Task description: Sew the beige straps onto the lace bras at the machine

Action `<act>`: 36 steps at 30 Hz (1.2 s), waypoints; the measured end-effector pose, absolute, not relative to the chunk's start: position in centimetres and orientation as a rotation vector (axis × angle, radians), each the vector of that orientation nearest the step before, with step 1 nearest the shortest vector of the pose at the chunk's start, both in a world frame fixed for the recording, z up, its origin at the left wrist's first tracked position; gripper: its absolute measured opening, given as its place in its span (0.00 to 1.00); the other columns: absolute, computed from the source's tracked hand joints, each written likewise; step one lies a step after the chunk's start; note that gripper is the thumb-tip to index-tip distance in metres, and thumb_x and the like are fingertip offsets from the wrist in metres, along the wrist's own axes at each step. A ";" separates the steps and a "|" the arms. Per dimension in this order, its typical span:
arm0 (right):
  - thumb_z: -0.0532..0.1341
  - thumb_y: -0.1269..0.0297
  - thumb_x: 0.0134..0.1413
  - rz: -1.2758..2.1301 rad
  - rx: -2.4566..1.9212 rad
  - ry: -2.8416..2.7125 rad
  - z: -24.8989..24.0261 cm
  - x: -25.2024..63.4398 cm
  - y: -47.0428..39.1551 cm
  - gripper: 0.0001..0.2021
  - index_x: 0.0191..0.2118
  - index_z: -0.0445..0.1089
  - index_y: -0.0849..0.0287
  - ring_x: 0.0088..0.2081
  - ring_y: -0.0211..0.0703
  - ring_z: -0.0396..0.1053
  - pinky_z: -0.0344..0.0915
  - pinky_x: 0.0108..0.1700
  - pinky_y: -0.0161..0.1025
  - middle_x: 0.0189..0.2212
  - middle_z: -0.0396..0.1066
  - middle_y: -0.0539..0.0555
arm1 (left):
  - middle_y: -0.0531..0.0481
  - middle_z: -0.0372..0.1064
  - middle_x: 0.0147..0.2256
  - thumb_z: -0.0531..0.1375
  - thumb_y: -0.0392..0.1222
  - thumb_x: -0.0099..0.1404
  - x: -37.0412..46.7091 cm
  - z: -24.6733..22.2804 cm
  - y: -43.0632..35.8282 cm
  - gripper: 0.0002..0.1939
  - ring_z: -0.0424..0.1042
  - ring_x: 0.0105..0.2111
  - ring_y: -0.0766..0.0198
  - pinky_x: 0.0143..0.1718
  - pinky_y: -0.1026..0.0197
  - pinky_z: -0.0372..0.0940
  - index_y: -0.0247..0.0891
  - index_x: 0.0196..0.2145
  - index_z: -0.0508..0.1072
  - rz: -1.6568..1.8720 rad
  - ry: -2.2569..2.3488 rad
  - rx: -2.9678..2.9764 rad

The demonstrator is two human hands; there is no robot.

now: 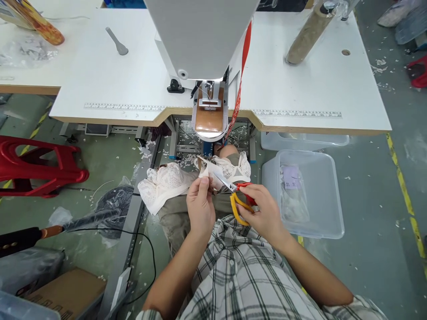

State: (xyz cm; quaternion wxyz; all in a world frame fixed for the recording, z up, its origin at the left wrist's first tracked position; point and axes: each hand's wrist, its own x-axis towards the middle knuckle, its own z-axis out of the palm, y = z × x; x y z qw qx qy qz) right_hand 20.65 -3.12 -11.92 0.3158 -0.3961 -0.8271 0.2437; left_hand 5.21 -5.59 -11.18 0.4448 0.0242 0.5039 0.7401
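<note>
Cutting looks unfinished, amount done unclear: nearside of sewing machine (202,38), left hand (200,209) pinches lace garment (171,181), right hand (263,210) grips scissors (232,187).

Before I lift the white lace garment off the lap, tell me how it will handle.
The white lace garment will probably flop, as its edge drapes over the trousers. Its rounded form suggests it may keep some shape. It could nick easily, with thin-looking lace beside the scissors.
</note>
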 end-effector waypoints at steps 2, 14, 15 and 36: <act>0.62 0.66 0.58 0.640 -1.043 -2.186 -12.0 20.6 -3.1 0.15 0.52 0.69 0.53 0.43 0.48 0.75 0.75 0.35 0.41 0.44 0.74 0.57 | 0.57 0.69 0.24 0.73 0.51 0.51 5.3 -11.0 -5.7 0.16 0.66 0.25 0.72 0.28 0.69 0.63 0.38 0.25 0.75 1.833 1.240 0.056; 0.61 0.66 0.60 0.634 -1.049 -2.270 -11.9 19.7 -3.2 0.15 0.52 0.71 0.55 0.44 0.50 0.76 0.77 0.39 0.44 0.45 0.75 0.59 | 0.58 0.67 0.23 0.74 0.53 0.49 5.8 -11.0 -5.7 0.18 0.65 0.25 0.73 0.29 0.70 0.64 0.38 0.26 0.74 1.835 1.270 0.028; 0.61 0.66 0.60 0.649 -1.060 -2.281 -11.9 19.7 -3.2 0.15 0.53 0.71 0.55 0.45 0.51 0.76 0.77 0.40 0.45 0.45 0.75 0.59 | 0.58 0.67 0.23 0.74 0.53 0.50 5.7 -11.1 -5.7 0.18 0.65 0.25 0.73 0.29 0.70 0.63 0.38 0.25 0.74 1.837 1.272 0.027; 0.60 0.65 0.61 0.846 -1.115 -2.209 -12.2 19.6 -4.1 0.14 0.52 0.72 0.53 0.45 0.49 0.76 0.77 0.41 0.44 0.45 0.76 0.58 | 0.58 0.68 0.23 0.75 0.52 0.47 5.5 -11.9 -5.4 0.19 0.66 0.25 0.73 0.30 0.70 0.64 0.37 0.25 0.74 1.811 1.220 0.007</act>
